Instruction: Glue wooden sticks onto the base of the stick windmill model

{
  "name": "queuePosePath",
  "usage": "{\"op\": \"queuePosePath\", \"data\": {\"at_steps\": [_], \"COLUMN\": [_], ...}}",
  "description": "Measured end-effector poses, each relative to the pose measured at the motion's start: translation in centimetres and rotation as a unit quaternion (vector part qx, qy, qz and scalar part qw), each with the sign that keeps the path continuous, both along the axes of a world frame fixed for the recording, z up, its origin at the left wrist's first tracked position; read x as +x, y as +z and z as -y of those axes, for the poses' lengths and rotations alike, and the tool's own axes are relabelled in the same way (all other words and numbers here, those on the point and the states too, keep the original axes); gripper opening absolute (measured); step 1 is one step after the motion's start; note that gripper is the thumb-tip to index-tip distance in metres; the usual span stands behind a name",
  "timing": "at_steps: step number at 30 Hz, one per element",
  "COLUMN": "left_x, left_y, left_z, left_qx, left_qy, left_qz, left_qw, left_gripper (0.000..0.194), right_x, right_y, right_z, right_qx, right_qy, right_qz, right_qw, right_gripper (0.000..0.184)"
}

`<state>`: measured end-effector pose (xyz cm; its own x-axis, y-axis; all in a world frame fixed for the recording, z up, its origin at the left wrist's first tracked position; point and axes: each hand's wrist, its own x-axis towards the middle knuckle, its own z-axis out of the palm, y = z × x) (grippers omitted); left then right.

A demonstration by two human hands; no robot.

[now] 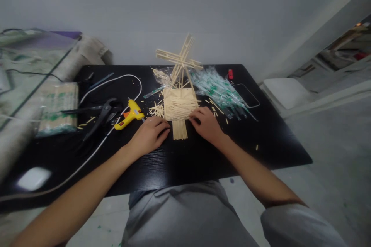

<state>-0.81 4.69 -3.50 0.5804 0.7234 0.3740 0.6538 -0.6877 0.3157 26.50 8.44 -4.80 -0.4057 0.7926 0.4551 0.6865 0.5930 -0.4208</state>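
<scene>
The stick model point(181, 93) stands mid-frame on the table point(156, 168). The left hand point(150, 134) rests loosely open at its lower left; whether the right hand point(207, 124), at the loose sticks point(182, 105), pinches one I can't tell. Light, even fingertip pressure should keep them aligned.

Arms point(87, 189) outstretched; hands point(150, 133) point(207, 124) (bare) apart, fingers point(199, 112) bent

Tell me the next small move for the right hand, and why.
Probably pinch a stick from the loose sticks on the platform: the right hand has its fingertips at the heap's right edge, and the sticks there lie askew.
</scene>
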Motion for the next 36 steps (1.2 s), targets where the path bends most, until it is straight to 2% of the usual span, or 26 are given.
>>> {"op": "queuePosePath", "data": {"at_steps": [12,18,24,30,36], "left_x": [0.09,0.06,0.09,0.14,0.13], "left_y": [0.17,0.19,0.17,0.22,0.21], "left_z": [0.02,0.00,0.05,0.05,0.08], "left_qx": [-0.018,-0.018,-0.023,-0.019,-0.014], "left_qy": [0.001,0.001,0.004,0.003,0.004], "left_qz": [0.006,0.000,0.006,0.004,-0.001], "left_qw": [1.000,1.000,1.000,1.000,1.000], "left_gripper": [0.018,0.019,0.020,0.018,0.017], "right_x": [0.13,-0.02,-0.09,-0.12,-0.08], "right_y": [-0.40,-0.25,-0.31,-0.51,0.08], "right_z": [-0.17,-0.07,-0.09,-0.05,-0.02], "right_qx": [-0.003,-0.001,-0.020,-0.005,-0.025], "right_qy": [-0.008,-0.013,-0.016,-0.020,-0.023], "right_qz": [0.006,0.024,0.028,0.040,-0.023], "right_qw": [1.000,1.000,0.999,0.999,0.999], "right_gripper": [0.012,0.006,0.010,0.016,0.015]}}
